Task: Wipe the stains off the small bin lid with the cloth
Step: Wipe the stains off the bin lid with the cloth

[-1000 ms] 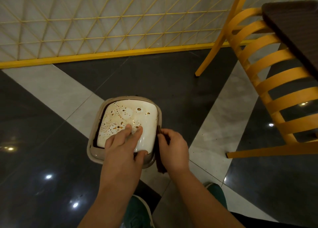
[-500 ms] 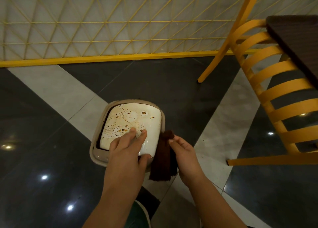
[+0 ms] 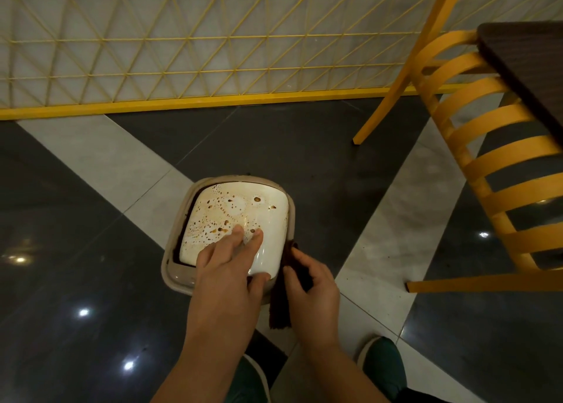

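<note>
We stand on a glossy floor of dark and pale tiles [image 3: 304,146]. At lower centre our right hand [image 3: 310,290] has closed again around the dark brown cloth [image 3: 278,305], gathering it beside the bin. Our left hand [image 3: 227,268] still presses flat fingers, thumb hooked on the edge, steadying the stained cream plastic bin lid [image 3: 243,217]. Wiping hasn't begun.

left hand [image 3: 227,268] on stained lid [image 3: 234,217] — right hand [image 3: 313,287] grips cloth [image 3: 278,308]

A café or eatery: yellow slatted chair [image 3: 499,171] at a dark table [image 3: 527,67], polished tiled floor [image 3: 274,146], yellow lattice partition [image 3: 182,37].
</note>
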Tool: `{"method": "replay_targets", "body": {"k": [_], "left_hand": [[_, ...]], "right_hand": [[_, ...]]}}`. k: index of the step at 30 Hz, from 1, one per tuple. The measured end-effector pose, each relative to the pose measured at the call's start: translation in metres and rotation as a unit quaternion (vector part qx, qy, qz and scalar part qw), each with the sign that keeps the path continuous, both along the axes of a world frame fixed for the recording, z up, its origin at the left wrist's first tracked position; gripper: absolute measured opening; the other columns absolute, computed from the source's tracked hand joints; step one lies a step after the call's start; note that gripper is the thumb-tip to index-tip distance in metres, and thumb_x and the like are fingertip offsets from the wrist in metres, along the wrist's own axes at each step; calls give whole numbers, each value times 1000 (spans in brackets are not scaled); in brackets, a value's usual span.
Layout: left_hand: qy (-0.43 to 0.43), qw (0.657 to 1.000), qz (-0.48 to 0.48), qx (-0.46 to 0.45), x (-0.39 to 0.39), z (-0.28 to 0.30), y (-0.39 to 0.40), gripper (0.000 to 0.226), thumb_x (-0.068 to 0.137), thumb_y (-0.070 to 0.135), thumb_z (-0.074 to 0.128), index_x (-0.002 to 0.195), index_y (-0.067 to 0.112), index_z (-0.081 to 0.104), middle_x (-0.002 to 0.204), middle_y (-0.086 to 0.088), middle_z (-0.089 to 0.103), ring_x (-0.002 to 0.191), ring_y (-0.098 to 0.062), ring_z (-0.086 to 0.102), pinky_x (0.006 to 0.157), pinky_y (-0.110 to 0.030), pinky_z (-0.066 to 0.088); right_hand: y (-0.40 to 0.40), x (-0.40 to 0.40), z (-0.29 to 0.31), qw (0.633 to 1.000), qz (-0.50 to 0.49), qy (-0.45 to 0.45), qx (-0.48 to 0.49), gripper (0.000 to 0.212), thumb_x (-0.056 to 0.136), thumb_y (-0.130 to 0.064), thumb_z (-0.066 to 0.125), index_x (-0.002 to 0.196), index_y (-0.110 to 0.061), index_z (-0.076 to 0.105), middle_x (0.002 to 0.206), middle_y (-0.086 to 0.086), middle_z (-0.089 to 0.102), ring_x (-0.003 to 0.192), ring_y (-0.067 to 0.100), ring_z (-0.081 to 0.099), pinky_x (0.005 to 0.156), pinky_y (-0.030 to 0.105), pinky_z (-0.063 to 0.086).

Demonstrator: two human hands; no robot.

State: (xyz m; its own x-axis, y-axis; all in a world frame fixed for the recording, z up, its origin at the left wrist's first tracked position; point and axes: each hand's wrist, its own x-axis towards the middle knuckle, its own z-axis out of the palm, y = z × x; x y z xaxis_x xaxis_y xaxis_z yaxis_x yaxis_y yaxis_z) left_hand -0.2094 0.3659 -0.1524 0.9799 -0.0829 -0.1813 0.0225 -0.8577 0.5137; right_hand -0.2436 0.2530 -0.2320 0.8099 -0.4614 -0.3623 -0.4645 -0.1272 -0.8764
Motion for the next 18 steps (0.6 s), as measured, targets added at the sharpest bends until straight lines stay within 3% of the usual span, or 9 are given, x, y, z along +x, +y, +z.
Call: {"method": "replay_targets", "body": {"k": [6,12,15,18], "left_hand": [[-12,1000,1,-4,1,-1,-1,62,84,21,66,138,34,39,148,9,31,133,-11,17,103,-21,16],[1,1000,10,-10,0,-1,-2,62,85,23,64,140,35,37,148,11,28,134,-10,14,108,-29,26],[-6,1000,6,-12,-1,-1,-2,61,85,22,65,139,35,39,148,10,29,133,-9,14,106,-26,23],[-11,1000,10,-10,-1,-1,-3,62,84,20,65,139,34,39,148,10,30,132,-9,15,101,-22,17]], "right_hand": [[-12,53,-1,999,-31,31,26,32,94,-22,59,122,-37,60,121,-12,60,108,6,58,95,29,51],[6,-16,8,995,-15,57,79,30,90,-14,65,108,-38,66,107,-20,66,101,0,62,93,31,54],[0,0,8,998,6,41,46,28,90,-15,63,104,-39,65,104,-20,65,97,-2,62,91,25,54],[-13,48,6,999,16,43,-10,27,92,-20,60,117,-32,64,113,-13,64,100,3,60,91,24,51]]}}
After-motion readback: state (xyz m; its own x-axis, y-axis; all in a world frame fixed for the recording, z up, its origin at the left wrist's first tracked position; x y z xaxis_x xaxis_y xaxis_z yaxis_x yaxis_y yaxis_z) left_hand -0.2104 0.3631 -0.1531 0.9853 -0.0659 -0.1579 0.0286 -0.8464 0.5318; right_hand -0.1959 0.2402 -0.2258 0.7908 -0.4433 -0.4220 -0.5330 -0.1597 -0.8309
